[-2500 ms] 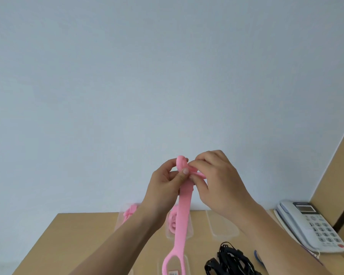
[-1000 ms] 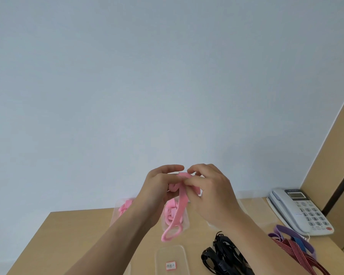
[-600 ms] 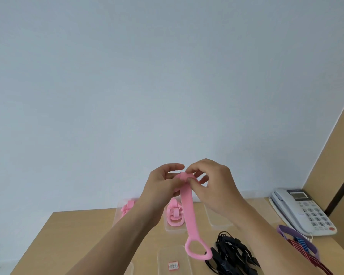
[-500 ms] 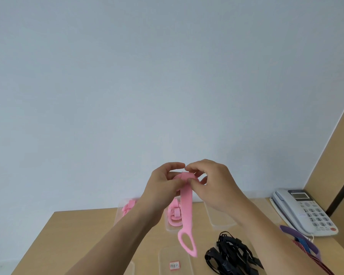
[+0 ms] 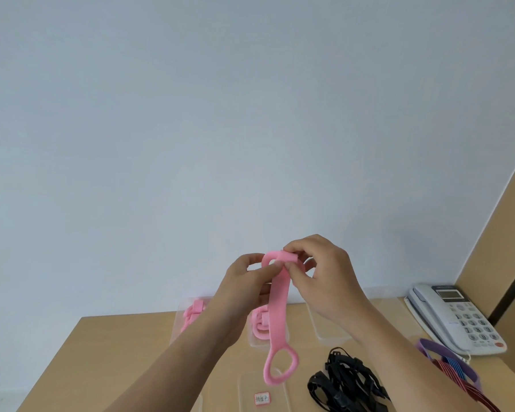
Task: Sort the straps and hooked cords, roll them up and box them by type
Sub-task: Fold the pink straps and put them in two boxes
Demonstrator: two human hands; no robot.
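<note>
Both hands are raised above the table point(image 5: 107, 346), pinching the top end of a pink strap point(image 5: 278, 304): the left hand point(image 5: 244, 288) grips it between thumb and fingers, and the right hand point(image 5: 324, 278) curls its fingertips over the folded top. The strap hangs straight down between the wrists, ending in a loop. Behind the hands, clear boxes point(image 5: 260, 339) on the table hold rolled pink straps. Below the right forearm lies a heap of black cords point(image 5: 345, 379), with purple, red and blue straps point(image 5: 446, 367) further right, near a white telephone point(image 5: 455, 316). Under the loop sits a labelled clear lid point(image 5: 262, 394).
</note>
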